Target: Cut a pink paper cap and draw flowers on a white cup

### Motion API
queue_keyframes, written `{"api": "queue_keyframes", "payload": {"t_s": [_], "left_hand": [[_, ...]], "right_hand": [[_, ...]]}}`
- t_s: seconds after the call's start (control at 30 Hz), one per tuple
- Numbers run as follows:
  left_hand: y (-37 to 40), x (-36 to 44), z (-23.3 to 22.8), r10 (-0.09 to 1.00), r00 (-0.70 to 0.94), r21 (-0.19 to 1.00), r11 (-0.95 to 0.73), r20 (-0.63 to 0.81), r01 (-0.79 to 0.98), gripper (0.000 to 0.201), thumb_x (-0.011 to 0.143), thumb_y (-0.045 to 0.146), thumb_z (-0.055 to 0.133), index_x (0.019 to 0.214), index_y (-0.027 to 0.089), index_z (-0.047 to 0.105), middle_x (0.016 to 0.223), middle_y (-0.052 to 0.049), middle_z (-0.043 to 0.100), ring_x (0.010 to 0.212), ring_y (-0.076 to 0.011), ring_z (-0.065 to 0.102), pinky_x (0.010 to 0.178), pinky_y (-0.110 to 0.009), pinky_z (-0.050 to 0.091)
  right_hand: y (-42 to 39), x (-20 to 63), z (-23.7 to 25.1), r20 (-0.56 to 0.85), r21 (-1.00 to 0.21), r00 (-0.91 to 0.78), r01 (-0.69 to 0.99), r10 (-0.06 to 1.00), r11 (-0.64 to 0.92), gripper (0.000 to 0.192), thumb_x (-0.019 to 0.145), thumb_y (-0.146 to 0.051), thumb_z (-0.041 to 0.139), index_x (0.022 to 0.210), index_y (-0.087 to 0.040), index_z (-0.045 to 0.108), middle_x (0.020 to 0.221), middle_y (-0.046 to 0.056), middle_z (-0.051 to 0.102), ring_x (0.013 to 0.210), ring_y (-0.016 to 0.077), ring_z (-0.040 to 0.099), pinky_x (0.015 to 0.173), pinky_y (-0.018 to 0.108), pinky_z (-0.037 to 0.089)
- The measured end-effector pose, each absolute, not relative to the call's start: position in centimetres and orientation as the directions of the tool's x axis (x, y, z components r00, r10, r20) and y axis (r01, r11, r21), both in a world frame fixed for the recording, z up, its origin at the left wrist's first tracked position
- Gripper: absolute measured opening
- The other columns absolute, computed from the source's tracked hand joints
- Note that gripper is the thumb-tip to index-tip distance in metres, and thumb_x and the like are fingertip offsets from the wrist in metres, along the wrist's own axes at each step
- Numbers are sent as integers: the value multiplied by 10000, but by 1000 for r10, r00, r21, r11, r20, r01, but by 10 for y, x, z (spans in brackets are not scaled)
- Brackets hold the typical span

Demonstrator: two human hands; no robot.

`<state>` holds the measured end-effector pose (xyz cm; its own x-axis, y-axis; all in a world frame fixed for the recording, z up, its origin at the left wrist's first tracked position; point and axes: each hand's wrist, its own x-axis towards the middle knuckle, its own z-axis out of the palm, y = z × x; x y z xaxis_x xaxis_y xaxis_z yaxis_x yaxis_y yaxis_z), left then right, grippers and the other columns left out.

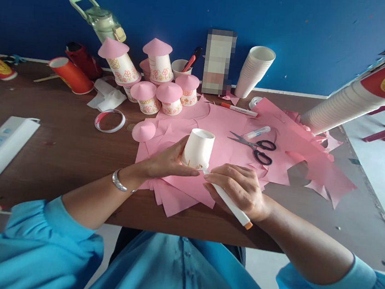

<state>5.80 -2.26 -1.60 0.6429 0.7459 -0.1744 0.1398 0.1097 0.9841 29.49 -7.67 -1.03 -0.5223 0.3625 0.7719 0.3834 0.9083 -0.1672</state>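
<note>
no readable lettering or numbers

Bare table left of centre offers passage; white cup at centre, pink-roofed cups at upper centre obstruct

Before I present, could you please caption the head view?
Over pink paper, the left hand holds an upturned cup while the right hand holds a marker near the cup's rim.
</note>
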Motion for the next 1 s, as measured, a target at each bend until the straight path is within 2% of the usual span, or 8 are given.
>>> {"api": "queue_keyframes", "payload": {"t_s": [0.17,0.37,0.53,1.0], "left_hand": [[-22,58,-16,744,648,986,96,-164,140,875,761,454,926,1476,222,479,1392,-154,650,1257,-348,636,1036,-499,526],[-22,58,-16,740,654,987,86,-156,137,843,775,447,919,1460,214,486,1338,-145,667,1232,-340,648,998,-480,547],[-22,58,-16,751,645,987,55,-139,149,859,770,441,921,1465,207,473,1337,-149,663,1225,-339,647,976,-469,556],[-22,57,-16,747,650,989,71,-137,127,858,766,457,924,1475,218,505,1369,-151,677,1280,-357,640,1022,-492,547]], "right_hand": [[-77,294,-9,767,-179,-519,391,377,903,218,991,-107,689,1192,-165,626,879,34,759,727,154,736,630,278,635],[-77,294,-9,765,-169,-531,382,365,909,203,968,-76,716,1146,-128,634,870,53,756,729,162,736,640,282,633],[-77,294,-9,760,-176,-528,393,379,902,184,983,-87,697,1146,-148,636,861,41,746,722,160,731,627,283,625],[-78,295,-10,761,-169,-529,396,375,903,197,967,-76,722,1137,-130,640,858,52,751,722,167,734,614,291,628]]}}
